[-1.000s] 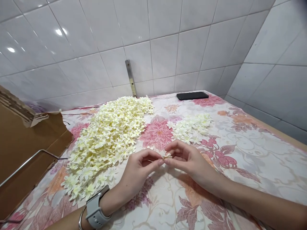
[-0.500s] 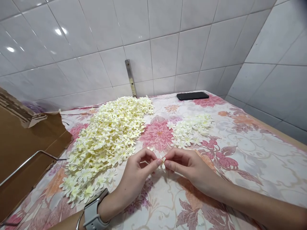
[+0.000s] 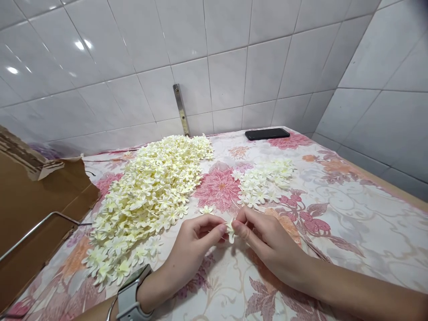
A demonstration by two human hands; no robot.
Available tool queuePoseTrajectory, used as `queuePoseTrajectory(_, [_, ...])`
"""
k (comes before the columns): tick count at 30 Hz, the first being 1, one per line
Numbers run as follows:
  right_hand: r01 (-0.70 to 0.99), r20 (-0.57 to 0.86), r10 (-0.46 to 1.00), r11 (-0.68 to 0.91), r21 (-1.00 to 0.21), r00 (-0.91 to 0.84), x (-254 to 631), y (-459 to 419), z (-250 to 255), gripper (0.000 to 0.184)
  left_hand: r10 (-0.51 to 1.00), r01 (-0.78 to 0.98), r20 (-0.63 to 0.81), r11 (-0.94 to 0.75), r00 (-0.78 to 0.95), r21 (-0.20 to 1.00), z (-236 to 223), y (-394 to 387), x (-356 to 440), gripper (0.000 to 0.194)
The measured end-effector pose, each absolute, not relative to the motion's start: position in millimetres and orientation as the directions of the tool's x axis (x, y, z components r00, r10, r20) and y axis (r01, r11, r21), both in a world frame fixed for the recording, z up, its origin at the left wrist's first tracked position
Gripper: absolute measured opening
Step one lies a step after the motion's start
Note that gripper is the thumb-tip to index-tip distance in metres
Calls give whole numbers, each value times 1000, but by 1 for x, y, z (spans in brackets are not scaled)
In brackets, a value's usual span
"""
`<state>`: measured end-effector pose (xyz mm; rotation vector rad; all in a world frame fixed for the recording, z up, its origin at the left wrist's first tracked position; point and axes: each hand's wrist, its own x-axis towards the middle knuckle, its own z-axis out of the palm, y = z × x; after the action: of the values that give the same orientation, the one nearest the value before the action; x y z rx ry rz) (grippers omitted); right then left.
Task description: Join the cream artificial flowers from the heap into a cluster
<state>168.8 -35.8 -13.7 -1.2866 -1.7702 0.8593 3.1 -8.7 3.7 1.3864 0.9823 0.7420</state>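
A small white artificial flower [image 3: 231, 232] is pinched between my two hands above the tablecloth. My left hand [image 3: 197, 245] grips it at its left side with thumb and forefinger, and my right hand [image 3: 267, 243] closes on its right side. Just beyond the fingers, a single loose flower [image 3: 206, 209] lies on the cloth. To the left spreads a big heap of cream-yellow flowers [image 3: 154, 178]. A smaller, whiter group of flowers [image 3: 264, 180] rests beyond my right hand.
A floral tablecloth [image 3: 361, 223] covers the table. Near the wall lies a black phone [image 3: 267, 133]. A torn cardboard box [image 3: 43, 205] and a bent metal rod [image 3: 33, 229] stand at the left. A metal strip [image 3: 181, 109] is fixed against the tiled wall.
The held flower has turned and shifted slightly right and down, showing more petals. My fingers have moved with it, and the loose flower beyond them shows more fully.
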Motion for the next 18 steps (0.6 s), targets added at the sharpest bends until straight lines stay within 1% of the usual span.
queuePoseTrajectory(4, [472, 174, 960, 262, -842, -221, 168, -36, -15, 26, 894, 80, -145, 123, 424, 989, 6, -7, 3, 13])
queuePoseTrajectory(7, [486, 223, 946, 313, -816, -235, 169, -35, -16, 30, 893, 87, -146, 120, 427, 989, 6, -7, 3, 13])
queuePoseTrajectory(10, [488, 262, 933, 353, -798, -247, 171, -35, -17, 28, 893, 88, -156, 131, 423, 988, 5, -7, 4, 12])
queuePoseTrajectory(13, [494, 246, 935, 346, -798, -257, 173, -34, -17, 24, 898, 90, -159, 134, 411, 987, 3, -6, 4, 12])
queuePoseTrajectory(18, [486, 227, 932, 344, -803, -284, 172, -32, -15, 23, 909, 97, -164, 137, 384, 986, 2, -6, 3, 12])
